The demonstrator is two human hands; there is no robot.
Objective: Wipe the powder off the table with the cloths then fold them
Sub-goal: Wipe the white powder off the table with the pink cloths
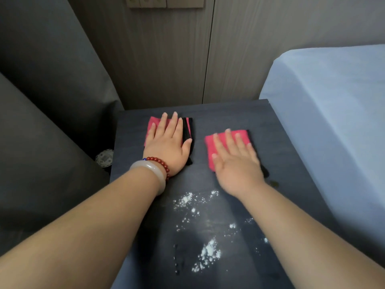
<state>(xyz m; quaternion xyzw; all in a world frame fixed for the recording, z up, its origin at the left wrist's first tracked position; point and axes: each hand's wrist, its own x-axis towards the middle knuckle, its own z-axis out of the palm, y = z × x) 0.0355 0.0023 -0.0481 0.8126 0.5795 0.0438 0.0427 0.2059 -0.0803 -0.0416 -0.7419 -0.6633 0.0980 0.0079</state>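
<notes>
Light blue bed (333, 105) fills your R side; a dark grey seat (41, 105) fills the L. Btw them sits the dark surface (287, 147), its far edge against a wood-panel wall (166, 59). Both your forearms reach out over it. Your L hand (168, 147) lies flat, fingers straight and slightly spread, palm down on the L cloth (153, 125), a folded pink-and-black piece at the far L part of the surface. Your R hand (235, 161), a bit blurred, is flat too w/ fingers spread, pressing on the R cloth (209, 144), pink w/ black edging, just beside the first but not touching it. White powder (208, 249) is scattered in patches on the near half of the surface, btw your forearms, apart from both cloths. A pale bangle (152, 171) and a red bead bracelet (161, 162) sit on your L wrist.
</notes>
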